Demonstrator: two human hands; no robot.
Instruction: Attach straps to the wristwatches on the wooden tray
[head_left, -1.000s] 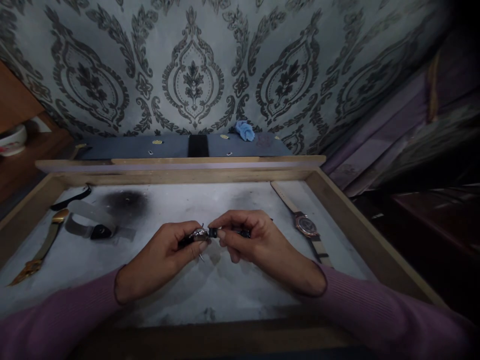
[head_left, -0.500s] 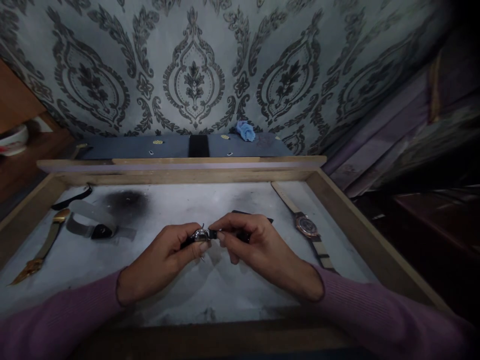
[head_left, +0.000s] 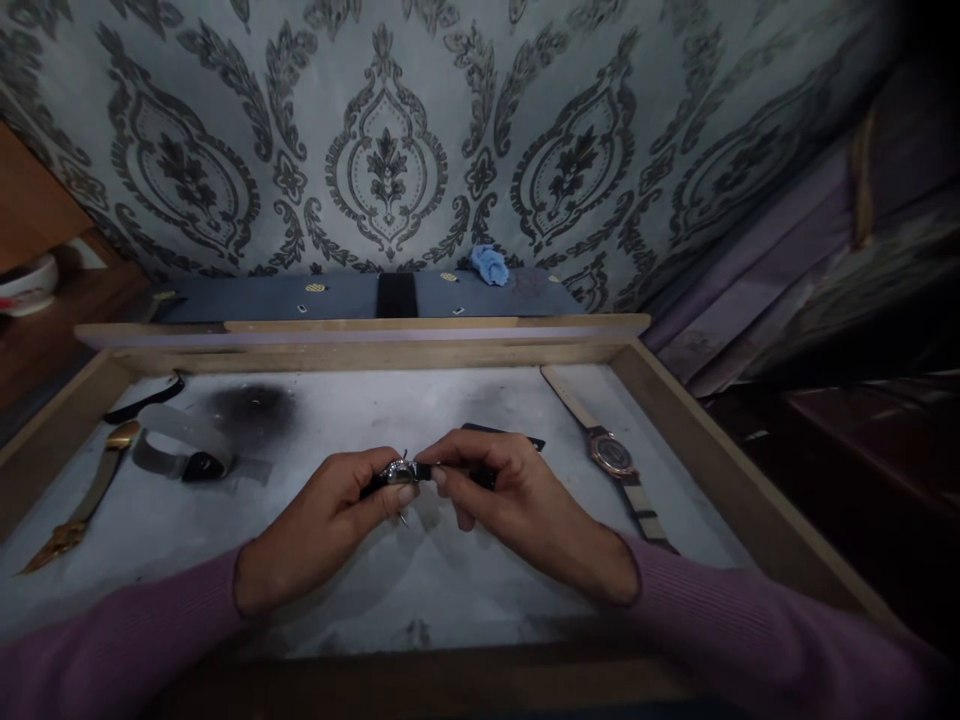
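Observation:
Between my hands is a wristwatch (head_left: 401,472) with a silvery case and a dark strap, held above the white-bottomed wooden tray (head_left: 420,600). My left hand (head_left: 337,515) is closed on the watch case, thumb in front and fingers behind. My right hand (head_left: 510,490) pinches the dark watch strap (head_left: 424,471) right beside the case. Part of the strap runs on behind the right fingers, mostly hidden. A thin pin-like piece sticks out above and below the case; I cannot tell what it is. Behind my right hand lies a flat black item (head_left: 525,438), partly covered.
To the right lies a round-faced watch (head_left: 611,455) with a pale strap. On the left are a gold-trimmed strap (head_left: 97,490), a grey-banded watch (head_left: 204,464) and a black strap (head_left: 146,400). A crumpled blue cloth (head_left: 489,265) sits beyond the tray's raised wooden rim (head_left: 360,322).
Almost nothing differs. My right hand has shifted very slightly left, and a little more of the flat black item shows behind it. Both hands keep their hold on the watch.

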